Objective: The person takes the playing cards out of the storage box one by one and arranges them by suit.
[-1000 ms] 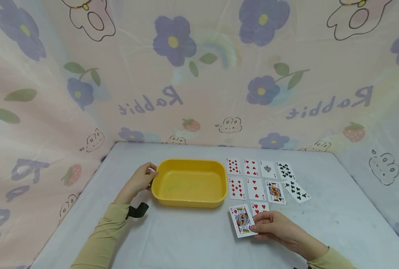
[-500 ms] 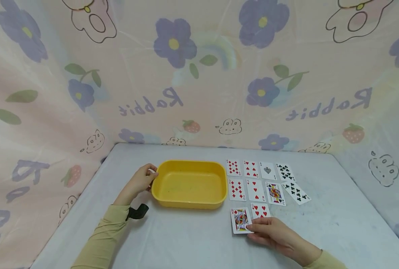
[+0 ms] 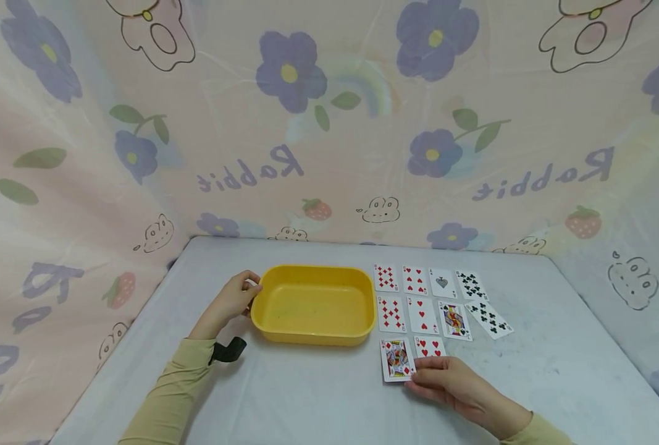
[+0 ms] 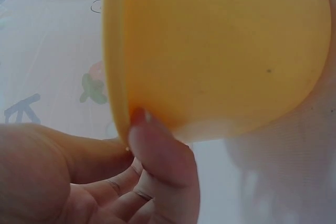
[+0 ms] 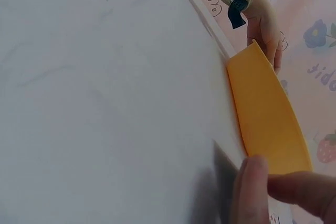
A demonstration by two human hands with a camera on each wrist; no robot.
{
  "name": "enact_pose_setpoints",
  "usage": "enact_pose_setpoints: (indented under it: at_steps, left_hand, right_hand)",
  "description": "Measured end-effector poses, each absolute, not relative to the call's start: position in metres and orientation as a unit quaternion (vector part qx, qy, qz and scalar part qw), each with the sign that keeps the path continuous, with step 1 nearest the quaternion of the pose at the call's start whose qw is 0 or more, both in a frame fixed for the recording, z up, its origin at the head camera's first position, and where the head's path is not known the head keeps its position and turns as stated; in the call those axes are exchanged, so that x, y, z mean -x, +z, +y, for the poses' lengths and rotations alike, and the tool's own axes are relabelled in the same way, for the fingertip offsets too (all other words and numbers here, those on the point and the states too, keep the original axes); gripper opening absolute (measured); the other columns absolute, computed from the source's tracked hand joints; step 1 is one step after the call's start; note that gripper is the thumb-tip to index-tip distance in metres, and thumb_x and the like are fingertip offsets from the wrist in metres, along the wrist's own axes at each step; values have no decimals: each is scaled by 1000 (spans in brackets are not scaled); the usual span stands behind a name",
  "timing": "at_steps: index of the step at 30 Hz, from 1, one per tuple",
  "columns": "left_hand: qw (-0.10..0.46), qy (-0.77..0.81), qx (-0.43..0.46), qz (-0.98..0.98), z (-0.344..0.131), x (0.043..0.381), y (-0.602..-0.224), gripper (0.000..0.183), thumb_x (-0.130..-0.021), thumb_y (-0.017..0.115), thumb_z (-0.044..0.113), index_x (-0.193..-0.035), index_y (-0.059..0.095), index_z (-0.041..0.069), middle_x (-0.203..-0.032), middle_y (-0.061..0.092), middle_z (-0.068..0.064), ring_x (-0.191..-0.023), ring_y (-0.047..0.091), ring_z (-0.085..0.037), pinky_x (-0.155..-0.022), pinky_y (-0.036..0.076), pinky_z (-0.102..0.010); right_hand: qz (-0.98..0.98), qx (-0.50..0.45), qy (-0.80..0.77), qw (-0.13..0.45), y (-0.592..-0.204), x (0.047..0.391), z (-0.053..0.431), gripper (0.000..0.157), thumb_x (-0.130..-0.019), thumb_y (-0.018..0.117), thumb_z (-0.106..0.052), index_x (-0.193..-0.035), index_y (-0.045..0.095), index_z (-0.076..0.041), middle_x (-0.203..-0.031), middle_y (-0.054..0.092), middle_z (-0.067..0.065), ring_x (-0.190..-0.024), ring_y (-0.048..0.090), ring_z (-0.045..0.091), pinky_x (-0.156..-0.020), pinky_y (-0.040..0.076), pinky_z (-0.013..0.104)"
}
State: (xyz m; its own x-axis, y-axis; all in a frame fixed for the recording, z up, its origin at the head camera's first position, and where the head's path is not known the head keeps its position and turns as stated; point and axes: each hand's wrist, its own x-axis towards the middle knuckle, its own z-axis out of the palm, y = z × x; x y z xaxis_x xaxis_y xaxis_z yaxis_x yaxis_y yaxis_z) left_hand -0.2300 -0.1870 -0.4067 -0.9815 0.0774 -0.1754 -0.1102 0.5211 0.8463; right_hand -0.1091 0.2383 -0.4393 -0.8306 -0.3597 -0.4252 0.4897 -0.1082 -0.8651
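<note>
My left hand (image 3: 233,298) grips the left rim of a yellow plastic basin (image 3: 312,309); in the left wrist view its thumb and a finger (image 4: 163,153) pinch the rim. Low on the right side, my right hand (image 3: 456,388) pinches a king of diamonds playing card (image 3: 397,360) by its lower right corner. The card is face up at or just above the tabletop; I cannot tell which. Just behind these fingers lies a red hearts card (image 3: 430,347), its lower part hidden by the hand. The right wrist view shows my right fingers (image 5: 252,187) near the basin.
Playing cards lie face up in rows right of the basin, among them a nine of diamonds (image 3: 391,313), an ace of spades (image 3: 443,282), a jack (image 3: 455,320) and a slanted clubs card (image 3: 490,318). A white cloth covers the table (image 3: 307,395); patterned curtain (image 3: 329,154) surrounds it.
The right hand has brought the king of diamonds slightly up and left, and the card has straightened from its tilt beside the hearts card. The left hand and basin have stayed put.
</note>
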Motion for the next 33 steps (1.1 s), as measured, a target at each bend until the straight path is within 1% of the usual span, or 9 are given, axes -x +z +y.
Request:
enact_pose_setpoints:
  at_steps: [5, 12, 19, 26, 30, 33]
  left_hand:
    - [99, 491, 11, 865, -187, 230, -406, 21, -101, 49, 11, -118, 47, -1, -87, 54, -19, -65, 56, -22, -52, 53, -30]
    - [98, 491, 9, 866, -187, 230, -405, 21, -101, 48, 10, -119, 47, -1, -85, 53, -18, -66, 56, -22, -52, 53, -30]
    - [102, 490, 10, 866, -186, 230, -405, 22, -101, 48, 11, -120, 47, -1, -85, 53, -17, -66, 55, -22, -53, 53, -30]
    - [102, 491, 12, 865, -186, 230, -406, 22, -101, 48, 11, -120, 47, -1, -87, 54, -20, -68, 56, -23, -53, 53, -30]
    - [102, 490, 12, 866, -186, 230, -406, 22, -101, 48, 10, -120, 47, -1, -85, 53, -18, -66, 55, -22, -53, 53, -30]
    - [100, 490, 14, 866, -186, 230, -406, 22, -101, 49, 10, -120, 47, -1, -83, 53, -15, -66, 55, -21, -53, 53, -30]
  right_hand:
    - [604, -50, -742, 287, -437, 108, 238, 35, -89, 59, 6, -118, 47, 21, -101, 65, 18, -92, 67, 25, -87, 51, 36]
    - [602, -76, -740, 289, -434, 107, 236, 41, -91, 59, 4, -124, 43, 22, -105, 65, 19, -94, 67, 27, -87, 51, 36]
    - [613, -104, -732, 279, -433, 103, 236, 47, -93, 54, 4, -130, 34, 25, -105, 64, 20, -94, 67, 26, -88, 50, 37]
    - [615, -95, -732, 277, -430, 98, 238, 46, -93, 56, 2, -128, 37, 25, -107, 63, 21, -94, 67, 27, -88, 50, 39]
    - [618, -107, -725, 284, -426, 97, 239, 47, -94, 56, -1, -129, 36, 24, -107, 63, 20, -95, 66, 28, -88, 50, 39]
    - [616, -114, -725, 287, -424, 96, 238, 46, -96, 54, -2, -129, 36, 23, -107, 62, 20, -96, 66, 29, -88, 50, 39]
